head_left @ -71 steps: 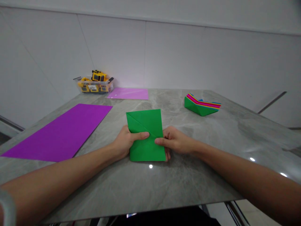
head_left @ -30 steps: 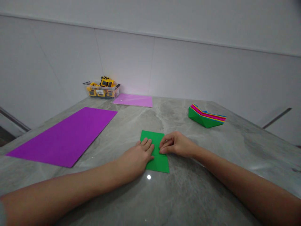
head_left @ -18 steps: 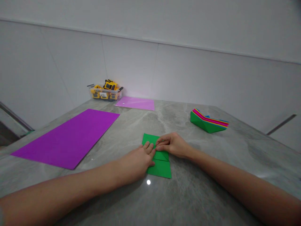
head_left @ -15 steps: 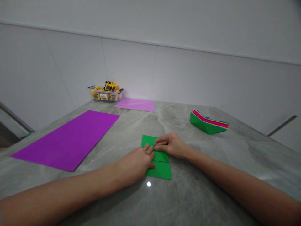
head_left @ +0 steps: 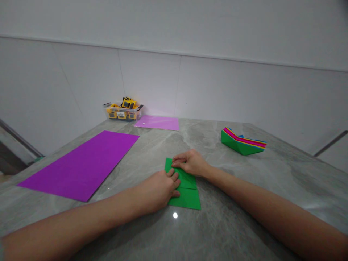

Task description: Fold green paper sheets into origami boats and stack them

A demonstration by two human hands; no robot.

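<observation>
A folded green paper (head_left: 187,194) lies flat on the grey marble table (head_left: 217,224) in front of me. My left hand (head_left: 160,186) rests on the paper's left side with its fingers stretched flat, pressing it down. At the paper's far end my right hand (head_left: 190,163) has its fingers curled and pressed together on the folded edge. A crease runs across the paper just right of my left fingertips.
A large purple sheet (head_left: 81,165) lies to the left and a smaller pale purple sheet (head_left: 158,123) at the back. A clear box of yellow toy vehicles (head_left: 123,110) stands by the wall. A stack of folded coloured paper shapes (head_left: 241,142) sits at the right.
The green paper, held up and larger 2.4 s ago, now lies folded on the table. My right hand has slid along it to the far end. My left hand stays flat on it.
</observation>
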